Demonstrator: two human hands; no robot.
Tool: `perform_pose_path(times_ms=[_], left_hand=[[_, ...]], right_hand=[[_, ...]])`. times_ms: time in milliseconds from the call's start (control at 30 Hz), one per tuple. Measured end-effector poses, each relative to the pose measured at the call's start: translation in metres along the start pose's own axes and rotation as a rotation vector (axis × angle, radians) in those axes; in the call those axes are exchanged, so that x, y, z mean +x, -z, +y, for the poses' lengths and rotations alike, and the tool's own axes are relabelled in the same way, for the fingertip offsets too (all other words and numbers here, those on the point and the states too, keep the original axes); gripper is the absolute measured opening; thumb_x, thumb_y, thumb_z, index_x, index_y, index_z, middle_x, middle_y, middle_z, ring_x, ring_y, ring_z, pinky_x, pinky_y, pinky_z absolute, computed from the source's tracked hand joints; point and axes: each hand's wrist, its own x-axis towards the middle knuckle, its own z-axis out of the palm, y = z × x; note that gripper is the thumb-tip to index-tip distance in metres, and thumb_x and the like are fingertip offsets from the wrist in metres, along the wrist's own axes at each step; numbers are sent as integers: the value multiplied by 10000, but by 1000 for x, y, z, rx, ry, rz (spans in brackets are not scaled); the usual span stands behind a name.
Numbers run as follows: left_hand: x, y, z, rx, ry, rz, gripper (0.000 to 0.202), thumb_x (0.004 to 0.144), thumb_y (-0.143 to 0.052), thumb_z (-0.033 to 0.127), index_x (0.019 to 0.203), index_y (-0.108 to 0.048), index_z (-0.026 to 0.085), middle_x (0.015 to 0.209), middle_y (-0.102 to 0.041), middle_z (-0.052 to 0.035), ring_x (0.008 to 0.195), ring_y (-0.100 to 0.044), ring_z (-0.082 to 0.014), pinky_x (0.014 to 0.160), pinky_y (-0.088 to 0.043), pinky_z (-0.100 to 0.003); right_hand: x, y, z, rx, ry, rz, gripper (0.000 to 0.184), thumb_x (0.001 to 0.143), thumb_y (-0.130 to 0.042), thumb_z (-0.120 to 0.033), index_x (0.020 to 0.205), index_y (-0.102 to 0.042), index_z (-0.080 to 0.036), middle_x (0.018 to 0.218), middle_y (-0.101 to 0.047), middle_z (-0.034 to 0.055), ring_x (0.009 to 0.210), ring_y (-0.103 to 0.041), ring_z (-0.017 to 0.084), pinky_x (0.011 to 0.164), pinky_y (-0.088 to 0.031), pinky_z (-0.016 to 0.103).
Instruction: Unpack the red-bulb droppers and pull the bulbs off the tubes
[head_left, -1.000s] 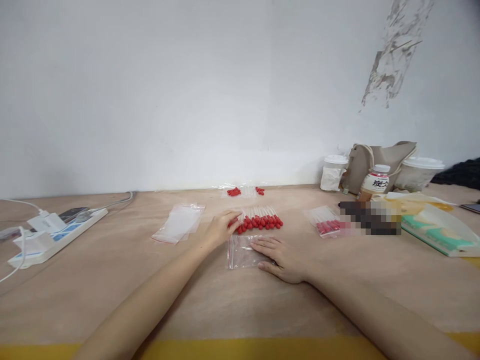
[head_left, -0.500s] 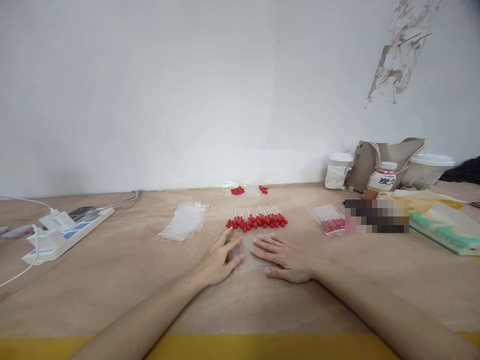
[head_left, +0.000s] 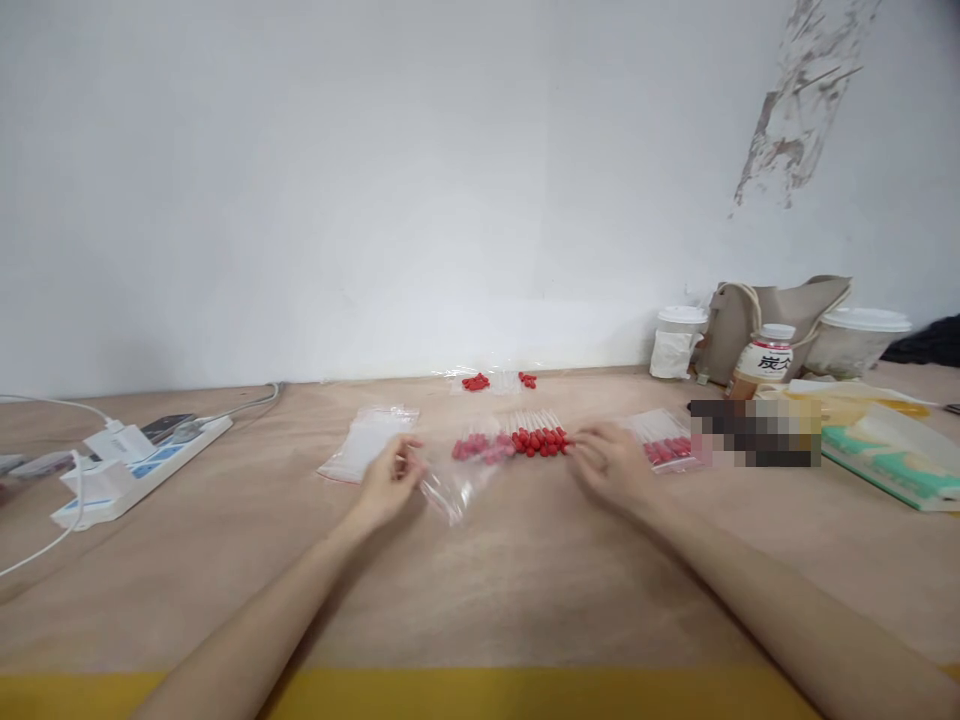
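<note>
My left hand (head_left: 390, 480) is pinched on the edge of a clear plastic zip bag (head_left: 452, 492), which is held up off the table and tilted. Part of the bag hangs in front of the left half of a row of red-tipped white sticks (head_left: 538, 438), which show through it. At the row's right end is my right hand (head_left: 611, 462), its fingers stretched towards the red tips and a little blurred; nothing shows in them. Whether they touch the sticks is hard to see. To the left of my left hand lie flat clear bags (head_left: 367, 440).
A bag of red-tipped sticks (head_left: 666, 447) lies right of my right hand. Small red pieces (head_left: 476, 382) lie on plastic near the wall. A power strip (head_left: 142, 470) is at left; a bottle (head_left: 763, 362), lidded cups (head_left: 675, 345) and a tissue pack (head_left: 892, 455) stand right.
My left hand has lifted the clear bag off the table and moved left and away from me. My right hand has left the bag and gone to the right end of the row of sticks.
</note>
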Motion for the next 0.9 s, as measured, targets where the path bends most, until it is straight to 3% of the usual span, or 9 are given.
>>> perform_pose_path(times_ms=[67,133,233,333,433,633,800,900], left_hand=[[10,28,-13,39,103,186,322,683,-541,307,968,-430,205,679,-403,63,533,-548,-94,544,-446,-231],[18,56,-28,142,229,296,349,673,-531,295,986,-406,202,667,-418,59,554,-585,-126,520,-442,-231],[22,86,-49,505,397,334,345,655,-533,261,971,-415,191,692,-501,21,639,-607,-180,546,-440,-260],[21,98,-62,711,462,297,376,616,-570,261,959,-438,180,760,-568,-32,770,-595,-247,615,-442,-312],[19,98,-65,747,511,251,468,598,-600,320,1011,-442,170,914,-588,-91,868,-571,-282,687,-440,-354],[13,87,-40,920,447,372,482,684,-517,451,1093,-464,202,1115,-509,-168,1073,-431,-370,807,-360,-500],[9,66,-11,959,267,448,406,718,-498,423,1071,-512,225,1105,-495,-133,1069,-414,-335,847,-330,-476],[6,53,1,928,154,446,352,720,-508,390,1033,-537,233,1056,-512,-98,1042,-432,-303,865,-321,-440]], right_hand=[[6,10,27,-147,-248,86,309,800,-410,-358,921,-636,-185,987,-581,105,983,-492,258,856,-359,434],[8,22,55,-298,-472,55,311,762,-443,-371,927,-634,-189,1009,-565,114,1002,-473,295,829,-355,466],[6,39,95,-425,-785,-17,435,702,-489,-473,1036,-591,-213,1119,-501,163,1028,-443,358,796,-338,518],[2,49,122,-353,-997,-143,677,599,-534,-615,1117,-543,-180,1139,-472,218,1013,-454,403,757,-336,534],[2,53,131,-280,-1004,-195,735,514,-578,-665,1022,-595,-134,1062,-506,252,990,-467,415,727,-339,513],[7,50,121,-305,-990,-228,423,527,-630,-547,779,-650,-207,915,-586,175,886,-540,362,757,-292,547],[9,46,130,-317,-1006,-221,456,500,-624,-567,724,-646,-171,831,-606,177,809,-570,369,661,-387,513],[8,46,135,-278,-1024,-212,371,525,-643,-495,724,-651,-182,825,-610,168,805,-576,359,637,-413,485]])
